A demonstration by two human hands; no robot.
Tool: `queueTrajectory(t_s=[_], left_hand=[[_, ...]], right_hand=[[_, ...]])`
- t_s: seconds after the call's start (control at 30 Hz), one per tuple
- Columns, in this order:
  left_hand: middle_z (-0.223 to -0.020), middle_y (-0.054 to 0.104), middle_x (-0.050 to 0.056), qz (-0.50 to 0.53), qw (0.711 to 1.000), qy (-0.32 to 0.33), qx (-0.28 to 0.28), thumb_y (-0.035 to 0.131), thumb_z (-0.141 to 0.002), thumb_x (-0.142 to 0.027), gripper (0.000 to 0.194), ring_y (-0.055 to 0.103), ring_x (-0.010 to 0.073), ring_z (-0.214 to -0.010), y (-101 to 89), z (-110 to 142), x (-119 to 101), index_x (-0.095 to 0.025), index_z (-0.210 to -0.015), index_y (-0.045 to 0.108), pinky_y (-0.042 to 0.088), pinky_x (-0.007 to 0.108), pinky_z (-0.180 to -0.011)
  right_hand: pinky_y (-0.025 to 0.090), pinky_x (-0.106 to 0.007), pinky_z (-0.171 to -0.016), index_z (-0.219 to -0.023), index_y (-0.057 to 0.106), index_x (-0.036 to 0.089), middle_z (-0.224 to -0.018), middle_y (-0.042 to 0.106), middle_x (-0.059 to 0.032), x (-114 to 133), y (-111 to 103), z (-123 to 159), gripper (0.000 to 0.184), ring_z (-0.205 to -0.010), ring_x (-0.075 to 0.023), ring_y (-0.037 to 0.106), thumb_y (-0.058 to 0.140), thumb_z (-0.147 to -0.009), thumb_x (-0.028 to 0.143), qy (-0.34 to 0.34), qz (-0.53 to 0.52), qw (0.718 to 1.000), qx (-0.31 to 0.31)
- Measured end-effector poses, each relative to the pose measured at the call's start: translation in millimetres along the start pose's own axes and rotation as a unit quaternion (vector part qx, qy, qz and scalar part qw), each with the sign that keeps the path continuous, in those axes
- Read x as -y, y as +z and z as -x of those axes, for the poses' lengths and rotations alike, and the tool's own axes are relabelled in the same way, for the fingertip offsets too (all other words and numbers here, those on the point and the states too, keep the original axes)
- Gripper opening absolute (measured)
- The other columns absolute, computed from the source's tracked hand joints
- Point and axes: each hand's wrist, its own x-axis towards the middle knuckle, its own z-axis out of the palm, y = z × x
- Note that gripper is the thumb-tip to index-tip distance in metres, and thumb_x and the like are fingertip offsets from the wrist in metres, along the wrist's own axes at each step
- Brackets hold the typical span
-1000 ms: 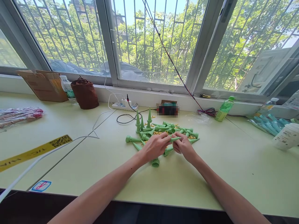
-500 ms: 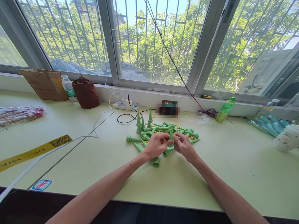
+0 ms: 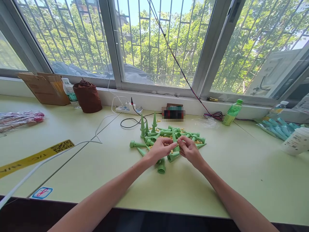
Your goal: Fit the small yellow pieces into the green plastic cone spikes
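Over a pile on the table, my left hand (image 3: 162,149) is closed on a green plastic watering spike (image 3: 174,136), a cone with a threaded collar, its tip pointing up and slightly left. My right hand (image 3: 189,149) is pinched against the spike's right side; anything small between its fingertips is hidden. Around and behind both hands lies the pile of similar green spikes (image 3: 166,132), with small yellow valve pieces (image 3: 200,139) among them. A few spikes stand upright (image 3: 143,127) at the pile's back left. One threaded green spike (image 3: 161,167) lies just below my left hand.
A power strip (image 3: 129,109), black cable and blurred box (image 3: 173,112) lie by the window sill. At left are a brown pouch (image 3: 87,96), water bottle (image 3: 70,91) and cardboard box (image 3: 44,88). On the right stand a green bottle (image 3: 232,112) and white cup (image 3: 296,141).
The held spike has tilted a little to the left and its tip sits slightly lower. Both hands keep their grip in nearly the same place. The view has shifted slightly.
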Motion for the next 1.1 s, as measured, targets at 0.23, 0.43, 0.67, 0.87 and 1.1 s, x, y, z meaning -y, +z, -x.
queueTrajectory(t_s=[0.23, 0.43, 0.67, 0.87, 1.1], left_hand=[[-0.066, 0.044, -0.001, -0.305, 0.926, 0.220, -0.039, 0.055, -0.088, -0.028, 0.025, 0.039, 0.0107, -0.060, -2.2, 3, 4, -0.016, -0.067, 0.050, 0.031, 0.025, -0.056], [-0.078, 0.051, 0.003, -0.407, 0.867, 0.287, -0.022, 0.046, -0.094, -0.022, 0.018, 0.044, 0.0130, -0.065, -5.3, 3, 11, -0.016, -0.082, 0.058, 0.034, 0.025, -0.060], [-0.064, 0.046, -0.002, -0.248, 0.952, 0.171, -0.059, 0.063, -0.082, -0.030, 0.019, 0.040, 0.0094, -0.056, 0.6, 1, 3, -0.015, -0.073, 0.058, 0.031, 0.023, -0.053], [-0.049, 0.033, -0.007, 0.017, 0.996, -0.067, 0.060, 0.067, -0.074, -0.054, 0.047, 0.026, 0.0050, -0.043, -5.9, 3, -11, -0.017, -0.061, 0.041, 0.014, 0.022, -0.042], [-0.059, 0.036, -0.004, -0.003, 0.999, -0.011, 0.032, 0.065, -0.078, -0.047, 0.037, 0.030, 0.0049, -0.047, -5.8, 0, -5, -0.014, -0.068, 0.051, 0.017, 0.021, -0.042]], right_hand=[[0.016, -0.020, -0.036, -0.071, 0.042, 0.022, -0.046, 0.026, 0.0107, -2, -3, -2, 0.038, -0.038, -0.0056, 0.020, 0.061, -0.083, 0.052, 0.014, 0.003, 1.000, 0.005], [0.015, -0.019, -0.038, -0.076, 0.046, 0.021, -0.046, 0.025, 0.0116, -2, -2, -1, 0.032, -0.040, -0.0053, 0.017, 0.061, -0.083, 0.049, 0.037, -0.027, 0.999, 0.009], [0.017, -0.021, -0.038, -0.071, 0.043, 0.022, -0.049, 0.023, 0.0101, -4, -3, -1, 0.036, -0.041, -0.0066, 0.019, 0.058, -0.086, 0.051, 0.005, 0.014, 1.000, 0.003], [0.022, -0.023, -0.042, -0.072, 0.047, 0.021, -0.057, 0.027, 0.0061, -4, -3, 4, 0.034, -0.048, -0.0090, 0.024, 0.050, -0.092, 0.047, -0.081, 0.169, 0.982, -0.028], [0.023, -0.024, -0.043, -0.073, 0.047, 0.021, -0.057, 0.028, 0.0058, -4, -3, 3, 0.033, -0.047, -0.0095, 0.026, 0.047, -0.094, 0.047, -0.108, 0.214, 0.970, -0.041]])
